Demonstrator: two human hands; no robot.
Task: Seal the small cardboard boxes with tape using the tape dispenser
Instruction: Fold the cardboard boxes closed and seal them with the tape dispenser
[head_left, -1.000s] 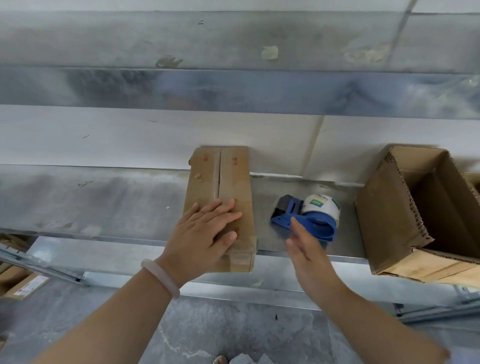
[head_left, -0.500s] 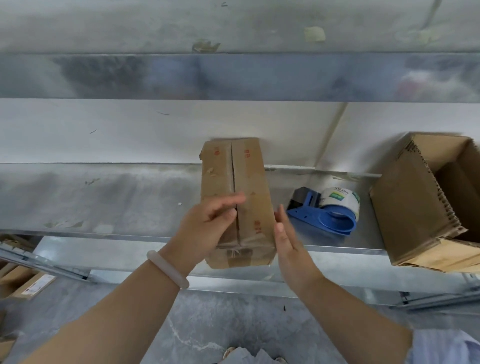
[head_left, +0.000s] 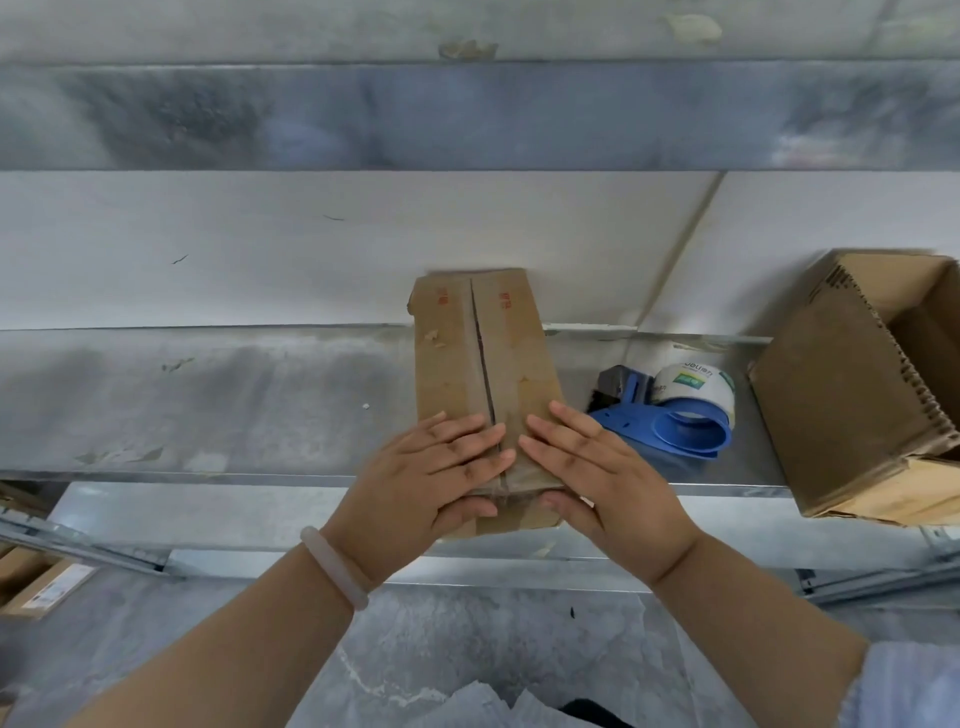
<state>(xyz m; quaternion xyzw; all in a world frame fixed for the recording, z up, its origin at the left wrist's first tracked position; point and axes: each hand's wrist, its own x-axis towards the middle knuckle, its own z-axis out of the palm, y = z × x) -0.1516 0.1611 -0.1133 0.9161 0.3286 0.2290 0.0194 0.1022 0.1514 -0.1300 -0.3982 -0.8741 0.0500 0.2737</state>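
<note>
Head view. Fingers (head_left: 467, 441) of the left hand (head_left: 421, 483) lie straight and flat on the left top flap of the small cardboard box (head_left: 447, 353). The right hand (head_left: 597, 478) mirrors them on the right flap, and the fingertips of the two hands nearly meet over the centre seam (head_left: 483, 358). Both thumbs lie against the box's near end face, so I read neither hand as clasping the box, only pressing it.

The box stands on the metal shelf (head_left: 208, 405), with its long axis running from 6 to 12 o'clock. Its far end is close to the wall and its near end slightly overhangs the shelf lip. The seam shows as a dark open slit and I see no fresh tape across it.

The tape dispenser (head_left: 675, 421) lies unheld on the shelf at 3 o'clock of the box, just beside it. A larger open carton (head_left: 841, 395) stands farther toward 3 o'clock. A pale bracelet (head_left: 335, 566) circles the left wrist.

Risks, as I judge them:
- If the right hand lifts to fetch the dispenser, the right flap may spring up and widen the slit.
- Downward pressure on the overhanging near end could tip the box off the lip.
- Tape started off-centre would bridge only one flap.
</note>
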